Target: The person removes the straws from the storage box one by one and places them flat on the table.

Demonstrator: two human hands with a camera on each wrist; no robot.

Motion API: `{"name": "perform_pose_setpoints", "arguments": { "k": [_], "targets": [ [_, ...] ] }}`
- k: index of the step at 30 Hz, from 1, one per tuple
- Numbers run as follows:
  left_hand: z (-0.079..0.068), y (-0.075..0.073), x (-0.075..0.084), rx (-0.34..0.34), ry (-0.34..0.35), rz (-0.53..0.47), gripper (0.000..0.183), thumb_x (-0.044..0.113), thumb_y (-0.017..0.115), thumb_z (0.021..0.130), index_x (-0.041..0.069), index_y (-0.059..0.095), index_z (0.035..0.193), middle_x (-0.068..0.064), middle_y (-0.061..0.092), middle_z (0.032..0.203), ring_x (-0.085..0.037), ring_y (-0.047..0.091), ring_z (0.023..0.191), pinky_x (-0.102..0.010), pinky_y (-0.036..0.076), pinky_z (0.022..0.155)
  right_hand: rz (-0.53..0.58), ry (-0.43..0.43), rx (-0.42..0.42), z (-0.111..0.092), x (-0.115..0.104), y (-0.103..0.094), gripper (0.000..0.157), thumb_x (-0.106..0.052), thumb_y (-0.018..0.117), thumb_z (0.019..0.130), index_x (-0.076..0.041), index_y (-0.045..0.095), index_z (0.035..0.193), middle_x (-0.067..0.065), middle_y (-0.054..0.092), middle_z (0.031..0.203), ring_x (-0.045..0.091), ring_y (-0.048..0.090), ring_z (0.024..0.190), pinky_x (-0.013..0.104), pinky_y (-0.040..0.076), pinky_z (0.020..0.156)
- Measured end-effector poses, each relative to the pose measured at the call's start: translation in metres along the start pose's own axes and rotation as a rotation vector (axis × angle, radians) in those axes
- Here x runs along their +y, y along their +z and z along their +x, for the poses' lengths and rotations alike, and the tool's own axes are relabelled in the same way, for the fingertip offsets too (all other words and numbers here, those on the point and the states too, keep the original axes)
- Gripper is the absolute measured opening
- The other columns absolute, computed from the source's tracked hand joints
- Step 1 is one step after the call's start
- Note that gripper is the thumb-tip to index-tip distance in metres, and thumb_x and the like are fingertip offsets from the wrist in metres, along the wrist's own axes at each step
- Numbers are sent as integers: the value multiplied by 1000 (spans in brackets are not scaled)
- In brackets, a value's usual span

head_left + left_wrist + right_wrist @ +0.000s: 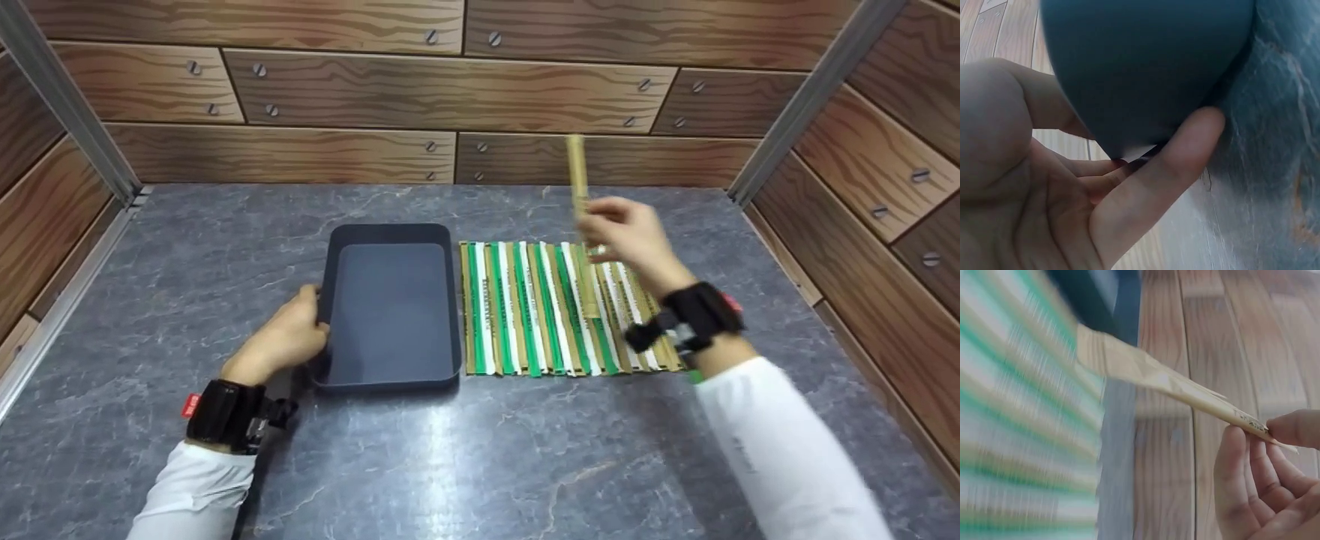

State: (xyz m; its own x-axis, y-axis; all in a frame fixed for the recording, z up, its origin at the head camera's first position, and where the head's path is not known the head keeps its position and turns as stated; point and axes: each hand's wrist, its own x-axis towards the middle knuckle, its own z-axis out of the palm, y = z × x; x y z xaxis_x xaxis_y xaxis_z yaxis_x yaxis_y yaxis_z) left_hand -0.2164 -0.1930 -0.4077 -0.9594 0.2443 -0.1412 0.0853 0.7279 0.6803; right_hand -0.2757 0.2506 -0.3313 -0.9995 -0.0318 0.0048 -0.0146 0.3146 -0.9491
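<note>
My right hand (630,238) pinches a slim tan paper stick packet (577,165) between thumb and fingers, raised over the row of packets. In the right wrist view this packet (1151,374) slants away from the fingertips, its flat crimped end farthest out. Below lies a row of tan, green and white stick packets (529,307), side by side and pointing away from me; the right hand and wrist hide part of it. A dark blue rectangular tray (394,315) with nothing in it stands left of the row. My left hand (281,334) grips the tray's left wall, thumb near me.
Both things lie on a grey marbled tabletop (435,480). Wood-patterned panels (450,90) wall in the back and sides, with metal frame posts (817,97) at the corners. The tray's right wall stands right beside the leftmost packets. Each wrist wears a black strap (701,319) with a camera.
</note>
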Motion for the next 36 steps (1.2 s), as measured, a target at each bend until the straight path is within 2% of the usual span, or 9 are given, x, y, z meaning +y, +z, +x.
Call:
{"name": "perform_pose_setpoints", "arguments": {
  "k": [5, 10, 13, 14, 17, 20, 23, 30, 36],
  "targets": [
    [-3, -2, -5, 12, -10, -11, 68, 3, 51, 96, -19, 20, 153, -44, 46, 143, -51, 49, 132, -62, 43, 111, -125, 91, 42, 0, 30, -58, 49, -22, 63, 103, 6, 53, 144, -2, 66, 99, 11, 66, 79, 27, 63, 74],
    [-4, -5, -6, 49, -18, 7, 70, 13, 55, 98, -17, 24, 153, -43, 45, 145, -52, 46, 135, -63, 38, 115, -289, 156, 60, -4, 60, -99, 48, -17, 62, 104, 9, 54, 143, 7, 69, 102, 10, 67, 78, 28, 64, 74],
    [-5, -7, -7, 128, -19, 66, 70, 23, 59, 101, -13, 31, 154, -36, 48, 146, -51, 48, 135, -65, 40, 113, -411, 170, 79, -9, 82, -119, 45, -16, 64, 101, 15, 59, 133, 10, 72, 95, 9, 67, 72, 28, 64, 68],
    [-4, -7, -7, 167, -13, 102, 70, 27, 60, 101, -11, 33, 154, -33, 49, 147, -50, 49, 134, -66, 42, 110, -445, 179, 81, -10, 89, -126, 45, -16, 65, 100, 16, 60, 130, 6, 71, 89, 9, 67, 69, 28, 63, 66],
    [-4, -9, -8, 295, 30, 216, 68, 35, 61, 100, -6, 44, 151, -26, 55, 143, -48, 55, 128, -68, 49, 98, -520, 221, 71, -14, 111, -142, 44, -17, 67, 98, 18, 63, 123, 5, 71, 82, 11, 67, 64, 29, 63, 62],
    [-3, -12, -10, 376, 73, 302, 67, 41, 60, 100, -3, 49, 149, -25, 55, 142, -47, 55, 127, -70, 52, 89, -543, 259, 51, -17, 126, -152, 44, -17, 66, 97, 19, 62, 122, 5, 70, 80, 12, 68, 62, 31, 63, 60],
    [-2, -14, -13, 411, 102, 341, 66, 43, 58, 101, -2, 50, 148, -26, 54, 144, -47, 52, 131, -72, 52, 87, -549, 272, 45, -19, 135, -156, 41, -16, 65, 97, 17, 63, 120, 7, 70, 78, 13, 67, 63, 31, 63, 59],
    [-1, -16, -16, 422, 120, 366, 67, 45, 56, 101, -2, 50, 149, -25, 51, 150, -45, 47, 138, -73, 49, 95, -552, 264, 57, -17, 139, -149, 39, -18, 64, 99, 16, 66, 119, 10, 72, 82, 14, 68, 66, 30, 62, 59],
    [-2, -16, -16, 407, 110, 369, 68, 44, 57, 101, -3, 48, 150, -27, 49, 152, -46, 45, 140, -73, 48, 98, -578, 249, 73, -13, 140, -142, 37, -14, 63, 97, 16, 67, 118, 19, 73, 92, 13, 68, 64, 29, 62, 59]
  ]
}}
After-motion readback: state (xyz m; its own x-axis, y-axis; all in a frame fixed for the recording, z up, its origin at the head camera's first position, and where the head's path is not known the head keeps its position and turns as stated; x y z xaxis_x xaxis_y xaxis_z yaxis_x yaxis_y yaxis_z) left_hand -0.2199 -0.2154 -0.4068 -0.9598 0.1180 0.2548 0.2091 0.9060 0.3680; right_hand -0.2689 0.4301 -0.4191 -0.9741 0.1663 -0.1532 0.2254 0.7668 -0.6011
